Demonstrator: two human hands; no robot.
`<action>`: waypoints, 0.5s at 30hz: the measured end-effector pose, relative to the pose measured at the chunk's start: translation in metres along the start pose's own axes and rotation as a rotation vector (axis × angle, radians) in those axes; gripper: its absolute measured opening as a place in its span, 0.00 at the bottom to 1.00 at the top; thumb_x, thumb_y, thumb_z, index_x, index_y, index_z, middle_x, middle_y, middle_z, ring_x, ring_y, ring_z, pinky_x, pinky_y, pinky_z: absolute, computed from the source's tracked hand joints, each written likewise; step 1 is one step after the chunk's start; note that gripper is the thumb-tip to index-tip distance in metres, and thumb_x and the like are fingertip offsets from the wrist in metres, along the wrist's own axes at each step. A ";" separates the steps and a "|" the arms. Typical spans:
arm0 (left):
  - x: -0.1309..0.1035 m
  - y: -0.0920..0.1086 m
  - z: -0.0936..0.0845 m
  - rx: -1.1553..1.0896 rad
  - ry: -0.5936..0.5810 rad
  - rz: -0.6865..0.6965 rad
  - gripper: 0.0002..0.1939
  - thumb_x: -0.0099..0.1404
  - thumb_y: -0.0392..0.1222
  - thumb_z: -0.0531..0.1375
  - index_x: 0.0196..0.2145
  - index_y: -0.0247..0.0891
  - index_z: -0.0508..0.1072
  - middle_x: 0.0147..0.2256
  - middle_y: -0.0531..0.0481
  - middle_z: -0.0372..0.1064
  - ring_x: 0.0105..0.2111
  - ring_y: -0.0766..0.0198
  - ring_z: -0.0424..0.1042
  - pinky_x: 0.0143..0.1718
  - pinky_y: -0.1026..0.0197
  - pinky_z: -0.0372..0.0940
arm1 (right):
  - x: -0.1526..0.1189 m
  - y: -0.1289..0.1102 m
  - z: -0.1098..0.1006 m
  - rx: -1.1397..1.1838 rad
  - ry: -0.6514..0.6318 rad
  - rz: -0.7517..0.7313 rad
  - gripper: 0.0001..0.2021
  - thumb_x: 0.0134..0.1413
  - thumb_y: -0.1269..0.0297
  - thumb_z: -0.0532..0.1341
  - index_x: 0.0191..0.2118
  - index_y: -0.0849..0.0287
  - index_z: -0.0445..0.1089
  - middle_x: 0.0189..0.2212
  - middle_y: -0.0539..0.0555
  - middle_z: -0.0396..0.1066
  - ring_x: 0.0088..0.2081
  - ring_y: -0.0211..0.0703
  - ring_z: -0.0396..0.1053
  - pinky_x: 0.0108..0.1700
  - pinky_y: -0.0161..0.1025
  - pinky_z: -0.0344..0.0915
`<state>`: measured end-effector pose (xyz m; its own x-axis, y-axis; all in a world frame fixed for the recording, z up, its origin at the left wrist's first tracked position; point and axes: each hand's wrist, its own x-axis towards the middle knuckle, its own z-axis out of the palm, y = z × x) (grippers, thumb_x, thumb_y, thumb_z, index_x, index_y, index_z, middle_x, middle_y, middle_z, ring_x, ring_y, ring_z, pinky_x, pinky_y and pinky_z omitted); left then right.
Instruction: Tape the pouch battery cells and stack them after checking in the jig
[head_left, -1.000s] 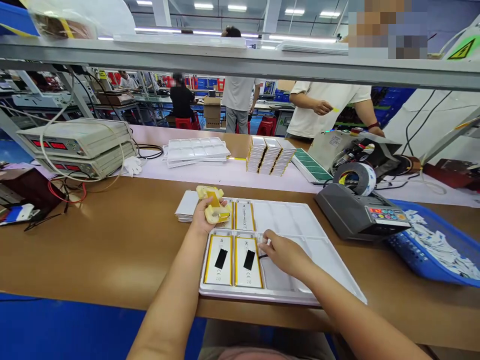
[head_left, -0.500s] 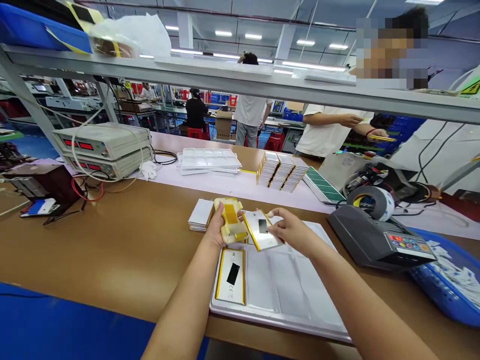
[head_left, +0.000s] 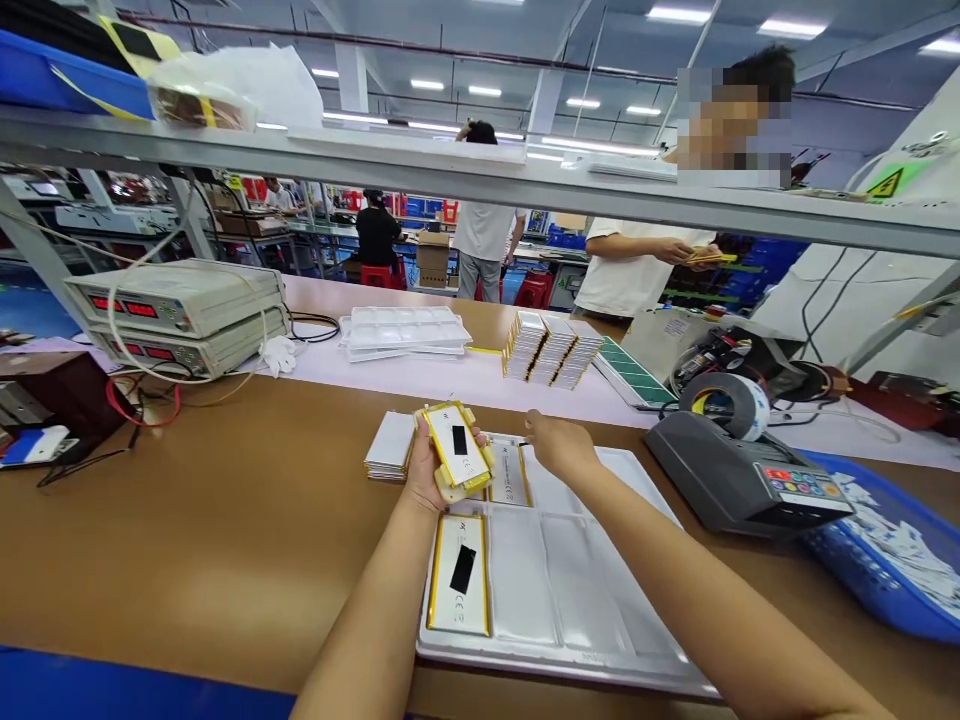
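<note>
My left hand is wrapped round a cream-yellow holder. On the holder lies a flat white pouch battery with yellow edges and a black rectangle. My right hand is closed in a pinch, a little right of the holder and above the white compartment tray. A small dark bit shows at its fingertips, too small to name. Another pouch battery lies in the tray's near-left compartment. Behind it, a further pouch battery sits in the far row, partly hidden by the holder.
A short stack of white flat pieces stands left of the holder. Tall battery stacks and white trays are at the back. On the right are a tape dispenser and a blue basket. A co-worker stands behind the shelf.
The pouch battery that my right hand held now lies on the holder in my left hand. My right hand has let go of it and moved apart. The view has turned slightly.
</note>
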<state>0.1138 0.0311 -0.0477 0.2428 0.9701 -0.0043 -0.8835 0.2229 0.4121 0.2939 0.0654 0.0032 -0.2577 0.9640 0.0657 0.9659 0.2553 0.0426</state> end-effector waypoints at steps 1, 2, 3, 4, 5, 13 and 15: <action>0.001 0.000 0.000 0.011 0.020 0.006 0.32 0.51 0.64 0.50 0.42 0.34 0.66 0.35 0.39 0.69 0.36 0.52 0.69 0.38 0.46 0.62 | 0.001 0.004 0.005 -0.029 -0.036 -0.027 0.11 0.52 0.69 0.49 0.43 0.58 0.57 0.33 0.57 0.70 0.34 0.45 0.67 0.27 0.35 0.53; 0.003 0.001 0.000 0.024 0.042 0.012 0.31 0.51 0.64 0.51 0.41 0.34 0.66 0.34 0.40 0.69 0.34 0.53 0.69 0.37 0.46 0.63 | 0.001 0.007 0.009 -0.046 -0.060 -0.052 0.12 0.51 0.70 0.49 0.43 0.59 0.57 0.33 0.57 0.70 0.34 0.46 0.67 0.28 0.35 0.54; 0.004 0.001 0.000 0.039 0.061 0.023 0.31 0.51 0.63 0.51 0.41 0.34 0.66 0.33 0.40 0.69 0.34 0.53 0.69 0.36 0.47 0.63 | 0.001 0.007 0.014 -0.054 -0.073 -0.072 0.12 0.50 0.71 0.50 0.43 0.59 0.57 0.33 0.58 0.70 0.34 0.46 0.67 0.28 0.35 0.54; 0.004 0.003 0.000 0.056 0.074 0.037 0.31 0.51 0.63 0.51 0.40 0.33 0.67 0.33 0.41 0.69 0.33 0.53 0.69 0.35 0.48 0.64 | 0.000 0.006 0.018 -0.053 -0.086 -0.085 0.13 0.49 0.72 0.50 0.43 0.60 0.58 0.32 0.58 0.70 0.34 0.47 0.67 0.28 0.36 0.54; 0.005 0.004 0.000 0.073 0.083 0.055 0.31 0.51 0.63 0.51 0.40 0.33 0.67 0.32 0.41 0.69 0.32 0.54 0.69 0.34 0.48 0.64 | -0.001 0.005 0.022 -0.045 -0.101 -0.091 0.13 0.48 0.73 0.51 0.43 0.60 0.58 0.31 0.58 0.70 0.34 0.47 0.67 0.29 0.36 0.55; 0.006 0.012 -0.001 0.130 0.129 0.159 0.30 0.51 0.63 0.51 0.39 0.35 0.68 0.29 0.45 0.68 0.30 0.57 0.69 0.31 0.52 0.66 | 0.004 0.018 0.036 0.127 -0.164 -0.014 0.10 0.54 0.62 0.47 0.41 0.56 0.58 0.31 0.53 0.69 0.32 0.41 0.66 0.28 0.34 0.55; 0.006 0.013 -0.001 0.123 0.120 0.146 0.30 0.51 0.63 0.51 0.40 0.35 0.68 0.30 0.44 0.69 0.30 0.57 0.69 0.31 0.53 0.66 | 0.004 0.018 0.042 0.317 -0.169 -0.008 0.13 0.54 0.56 0.45 0.40 0.56 0.57 0.30 0.52 0.68 0.30 0.39 0.65 0.27 0.33 0.55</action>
<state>0.1038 0.0394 -0.0431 0.0598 0.9974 -0.0412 -0.8487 0.0726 0.5238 0.3115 0.0772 -0.0377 -0.2830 0.9538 -0.1005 0.9303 0.2475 -0.2708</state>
